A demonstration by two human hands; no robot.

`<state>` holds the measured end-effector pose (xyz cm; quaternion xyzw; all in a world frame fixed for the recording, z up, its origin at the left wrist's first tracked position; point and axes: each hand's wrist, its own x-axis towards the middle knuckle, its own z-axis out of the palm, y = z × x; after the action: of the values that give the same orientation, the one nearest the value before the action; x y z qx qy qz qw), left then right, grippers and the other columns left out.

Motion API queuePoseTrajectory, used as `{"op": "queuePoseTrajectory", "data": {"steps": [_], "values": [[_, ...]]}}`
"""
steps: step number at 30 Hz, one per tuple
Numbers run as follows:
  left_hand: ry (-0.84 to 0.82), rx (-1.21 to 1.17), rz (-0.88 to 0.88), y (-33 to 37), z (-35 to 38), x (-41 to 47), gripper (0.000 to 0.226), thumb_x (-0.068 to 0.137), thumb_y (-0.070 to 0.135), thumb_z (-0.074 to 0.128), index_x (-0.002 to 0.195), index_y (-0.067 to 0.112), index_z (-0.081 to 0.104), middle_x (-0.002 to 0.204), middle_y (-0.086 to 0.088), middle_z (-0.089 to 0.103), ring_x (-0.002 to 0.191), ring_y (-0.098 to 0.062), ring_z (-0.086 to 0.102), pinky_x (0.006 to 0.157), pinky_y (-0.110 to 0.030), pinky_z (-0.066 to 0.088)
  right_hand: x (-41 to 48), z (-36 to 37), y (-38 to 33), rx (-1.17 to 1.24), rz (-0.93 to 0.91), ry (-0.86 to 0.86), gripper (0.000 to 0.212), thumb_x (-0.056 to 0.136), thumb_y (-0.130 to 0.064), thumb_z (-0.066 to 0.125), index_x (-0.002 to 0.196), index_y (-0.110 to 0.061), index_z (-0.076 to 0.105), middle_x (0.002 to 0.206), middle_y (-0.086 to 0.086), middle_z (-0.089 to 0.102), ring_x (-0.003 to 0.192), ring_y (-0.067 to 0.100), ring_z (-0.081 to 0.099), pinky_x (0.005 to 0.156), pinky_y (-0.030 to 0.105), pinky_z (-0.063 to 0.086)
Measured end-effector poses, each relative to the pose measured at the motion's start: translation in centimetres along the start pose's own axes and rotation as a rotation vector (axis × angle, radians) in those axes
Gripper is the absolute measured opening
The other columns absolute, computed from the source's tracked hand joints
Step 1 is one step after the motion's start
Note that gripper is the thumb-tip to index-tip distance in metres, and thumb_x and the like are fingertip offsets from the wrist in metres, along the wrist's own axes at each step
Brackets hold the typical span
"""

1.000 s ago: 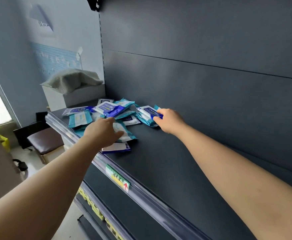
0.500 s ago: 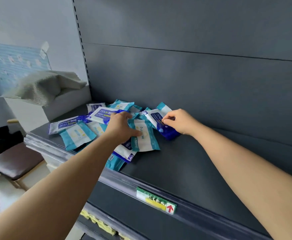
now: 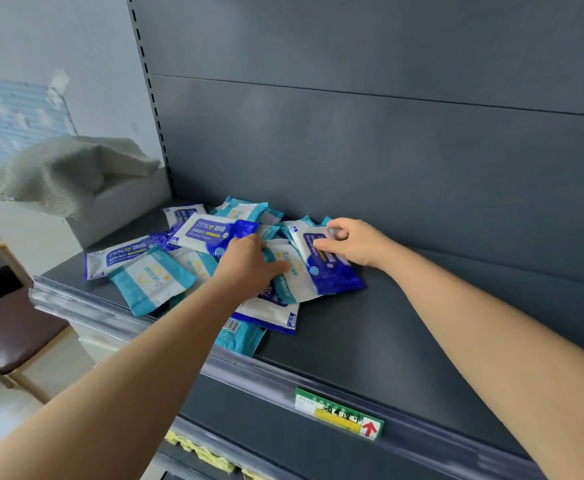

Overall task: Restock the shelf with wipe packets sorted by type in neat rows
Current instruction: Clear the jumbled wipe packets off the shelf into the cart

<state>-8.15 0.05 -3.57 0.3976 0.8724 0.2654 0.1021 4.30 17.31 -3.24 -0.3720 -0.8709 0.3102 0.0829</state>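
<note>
A loose heap of wipe packets lies at the left end of a dark grey shelf [image 3: 370, 341]. Two kinds show: dark blue and white alcohol wipe packets [image 3: 211, 232] and teal and white packets [image 3: 152, 278]. My right hand [image 3: 353, 242] grips the top edge of one blue alcohol wipe packet [image 3: 328, 275] at the heap's right side. My left hand [image 3: 249, 261] presses down on a teal and white packet [image 3: 289, 271] beside it, fingers curled over its edge. Several packets are partly buried under others.
The shelf's right half is bare dark metal. A clear price rail with a green and yellow label [image 3: 339, 414] runs along the front edge. A white box with a grey cloth [image 3: 72, 171] stands left of the shelf. A brown stool [image 3: 10, 334] is below left.
The view has moved closer to the heap. My right hand has drawn the blue packet out to the right of the pile, and my left hand has settled on the teal packet.
</note>
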Motion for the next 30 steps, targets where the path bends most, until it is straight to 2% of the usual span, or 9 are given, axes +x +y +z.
{"op": "queuePoseTrajectory", "data": {"steps": [4, 8, 10, 12, 16, 22, 24, 27, 30], "values": [[0.011, -0.127, -0.014, 0.1, 0.4, -0.1, 0.053, 0.091, 0.035, 0.061, 0.138, 0.016, 0.045, 0.133, -0.007, 0.052, 0.112, -0.021, 0.054, 0.083, -0.029, 0.048, -0.9, -1.0, -0.1, -0.145, -0.002, 0.052, 0.091, 0.067, -0.065, 0.072, 0.141, -0.019, 0.043, 0.143, 0.001, 0.045, 0.125, 0.019, 0.048, 0.094, 0.031, 0.042], [0.087, -0.112, 0.019, 0.3, -0.5, -0.9, 0.05, 0.091, 0.038, 0.06, 0.136, 0.019, 0.048, 0.13, -0.002, 0.057, 0.112, -0.02, 0.057, 0.08, -0.029, 0.049, -0.7, -1.5, -0.4, -0.238, 0.052, -0.019, 0.106, 0.065, -0.072, 0.067, 0.15, -0.025, 0.024, 0.153, 0.005, 0.025, 0.139, 0.024, 0.03, 0.109, 0.04, 0.033], [0.258, 0.041, 0.051, 0.1, -1.7, -1.2, 0.048, 0.09, 0.045, 0.058, 0.132, 0.022, 0.052, 0.127, -0.001, 0.058, 0.107, -0.021, 0.058, 0.075, -0.031, 0.046, -0.6, -1.3, -0.8, -0.15, 0.046, -0.1, 0.105, 0.069, -0.066, 0.069, 0.152, -0.022, 0.021, 0.156, 0.004, 0.027, 0.136, 0.021, 0.037, 0.107, 0.037, 0.035], [0.355, 0.209, 0.031, -0.8, -2.8, -0.6, 0.057, 0.089, 0.055, 0.053, 0.134, 0.021, 0.05, 0.132, -0.006, 0.054, 0.114, -0.028, 0.053, 0.083, -0.036, 0.044, -0.6, -1.0, -1.2, -0.047, 0.045, -0.11, 0.105, 0.069, -0.06, 0.074, 0.151, -0.018, 0.023, 0.15, 0.004, 0.039, 0.119, 0.016, 0.054, 0.095, 0.032, 0.045], [0.127, 0.352, -0.104, -3.8, -3.1, 2.0, 0.069, 0.089, 0.063, 0.043, 0.139, 0.016, 0.039, 0.141, -0.012, 0.043, 0.128, -0.034, 0.039, 0.102, -0.045, 0.037, -0.7, -0.7, -2.2, 0.057, 0.102, -0.07, 0.101, 0.063, -0.048, 0.083, 0.144, -0.012, 0.033, 0.138, 0.005, 0.053, 0.1, 0.014, 0.06, 0.088, 0.033, 0.049], [0.166, 0.39, 0.009, -5.2, -3.1, 2.7, 0.035, 0.092, 0.039, 0.056, 0.119, 0.016, 0.059, 0.112, -0.009, 0.065, 0.099, -0.031, 0.061, 0.073, -0.034, 0.046, -0.8, -0.8, -2.1, 0.093, 0.254, -0.133, 0.088, 0.038, -0.055, 0.089, 0.103, -0.004, 0.058, 0.088, 0.002, 0.075, 0.081, 0.015, 0.071, 0.08, 0.037, 0.057], [0.2, 0.424, 0.042, -5.3, -3.4, 2.4, 0.032, 0.093, 0.042, 0.053, 0.117, 0.022, 0.063, 0.108, -0.007, 0.068, 0.096, -0.03, 0.062, 0.068, -0.031, 0.042, -1.2, -0.6, -1.9, 0.158, 0.262, -0.131, 0.07, 0.047, -0.049, 0.09, 0.096, -0.008, 0.062, 0.078, 0.002, 0.075, 0.074, 0.014, 0.072, 0.067, 0.031, 0.056], [0.227, 0.346, 0.099, -5.1, -3.7, 1.9, 0.033, 0.096, 0.046, 0.048, 0.118, 0.028, 0.064, 0.112, -0.001, 0.069, 0.1, -0.025, 0.062, 0.072, -0.03, 0.045, -2.0, -0.4, -2.0, 0.294, 0.244, -0.125, 0.039, 0.063, -0.032, 0.088, 0.083, -0.008, 0.064, 0.08, 0.006, 0.075, 0.076, 0.018, 0.072, 0.074, 0.034, 0.058], [0.218, 0.247, 0.124, -4.7, -4.2, 1.8, 0.038, 0.094, 0.044, 0.05, 0.127, 0.028, 0.059, 0.12, 0.001, 0.067, 0.106, -0.023, 0.061, 0.081, -0.033, 0.049, -2.7, -0.3, -2.0, 0.384, 0.241, -0.084, 0.038, 0.065, -0.026, 0.087, 0.085, -0.005, 0.062, 0.084, 0.011, 0.074, 0.079, 0.023, 0.072, 0.081, 0.039, 0.058]]}}
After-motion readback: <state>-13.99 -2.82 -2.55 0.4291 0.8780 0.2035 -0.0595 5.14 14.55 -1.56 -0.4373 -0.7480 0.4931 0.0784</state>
